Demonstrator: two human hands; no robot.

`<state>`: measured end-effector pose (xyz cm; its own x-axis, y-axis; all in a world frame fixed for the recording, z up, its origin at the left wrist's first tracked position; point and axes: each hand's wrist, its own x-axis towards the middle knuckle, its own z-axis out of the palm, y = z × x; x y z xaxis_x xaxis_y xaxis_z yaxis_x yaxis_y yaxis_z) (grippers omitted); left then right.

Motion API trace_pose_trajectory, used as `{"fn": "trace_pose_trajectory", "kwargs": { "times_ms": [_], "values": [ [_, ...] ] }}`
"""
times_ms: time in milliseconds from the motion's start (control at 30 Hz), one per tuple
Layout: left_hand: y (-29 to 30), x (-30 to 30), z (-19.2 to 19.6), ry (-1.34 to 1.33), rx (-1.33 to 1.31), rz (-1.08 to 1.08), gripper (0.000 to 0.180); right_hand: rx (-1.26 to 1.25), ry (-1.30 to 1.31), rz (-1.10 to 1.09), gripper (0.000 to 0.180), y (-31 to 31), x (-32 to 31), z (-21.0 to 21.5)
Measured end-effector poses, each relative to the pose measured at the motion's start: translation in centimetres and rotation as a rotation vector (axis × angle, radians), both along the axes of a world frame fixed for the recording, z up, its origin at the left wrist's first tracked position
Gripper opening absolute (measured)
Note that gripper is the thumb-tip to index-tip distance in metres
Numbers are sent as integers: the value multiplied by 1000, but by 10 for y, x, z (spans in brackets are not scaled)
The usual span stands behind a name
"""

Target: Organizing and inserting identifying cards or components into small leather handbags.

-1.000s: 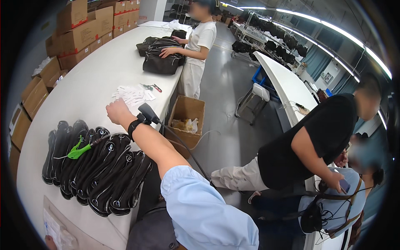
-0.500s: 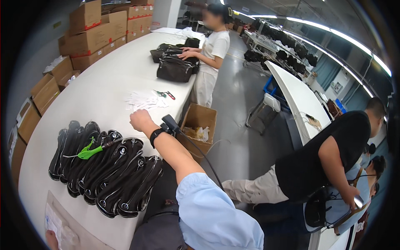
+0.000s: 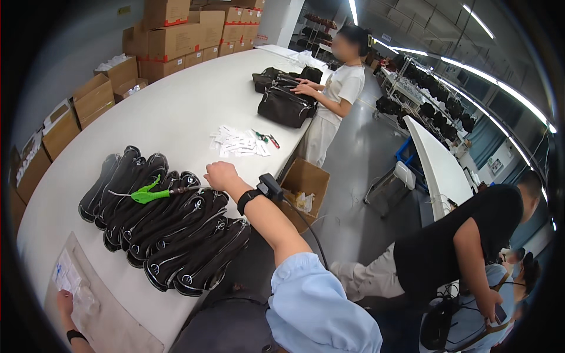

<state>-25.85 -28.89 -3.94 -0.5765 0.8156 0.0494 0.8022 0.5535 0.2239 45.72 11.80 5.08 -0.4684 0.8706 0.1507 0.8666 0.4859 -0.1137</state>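
Landmark: the row of black zippered pouches point(image 3: 176, 229) on the white table point(image 3: 170, 106).

Left hand point(image 3: 65, 303): left of the row and nearer the wearer, at the edge of a white packet point(image 3: 66, 276) with clear film, on a greyish board point(image 3: 120, 317). Cannot tell whether it grips. Judged best: fingers flat on the packet's edge, so the film does not crumple.

Green air blow gun point(image 3: 148, 193): lies across the top of the row, thin nozzle to the left, hose point(image 3: 191, 188) to the right. Lifting it clear looks safer than dragging; the coupling could snag on zip pulls.

Right hand point(image 3: 222, 175): just beyond the row's far right part, fingers curled narrow, by the hose. Hose inside the fist or passing beneath: cannot tell. Holding near the coupling should steer better.

White paper slips point(image 3: 238, 141): beyond the row, apart from it, red-handled snips point(image 3: 274, 141) beside them. Nozzle best kept away; loose paper would likely scatter.
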Motion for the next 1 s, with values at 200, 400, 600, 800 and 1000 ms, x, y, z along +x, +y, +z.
{"fn": "trace_pose_trajectory", "kwargs": {
  "times_ms": [200,400,600,800,1000],
  "values": [
    [-20,-4,-1,-15,-31,72,18,5,-46,33,28,-7,-13,3],
    [-21,-3,-8,-6,-13,24,18,-7,-57,34,28,-4,-14,0],
    [-16,13,-7,15,-32,42,19,-25,-39,34,30,-8,-15,-2],
    [-31,23,-33,-197,-259,157,58,5,318,36,43,-32,-42,-14],
    [-10,110,-10,-618,-290,474,96,130,186,92,55,-55,-57,-48]
  ]
}}
